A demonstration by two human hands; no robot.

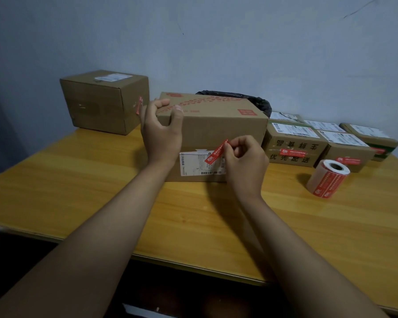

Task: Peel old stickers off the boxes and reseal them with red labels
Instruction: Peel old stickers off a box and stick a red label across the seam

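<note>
Currently: labelling step in hand on the big box (216,131), which sits mid-surface (78,180), front face toward the person. Left hand (162,131) has its grip clenched over the box's top-left edge, thumb on top, steadying it. Right hand (244,157) pinches a red label (217,151) by its upper end; the label hangs slanted, lower end over or touching the white sticker (201,164) on the front face. Can't tell if any of it is stuck down yet.

Judgement: old sticker appears mostly intact, w/ only its top edge looking lifted, so peel step on this box seems incomplete or skipped. Next move calls for squaring the label, then pressing it flat w/ fingertips while left hand holds firm; slanted start risks a crooked seal.

Label roll (327,180) lies right of the box, within reach. Approx. 4 small boxes (294,143) at right, 2 showing red labels. 1 more box (104,101) at rear left.
</note>
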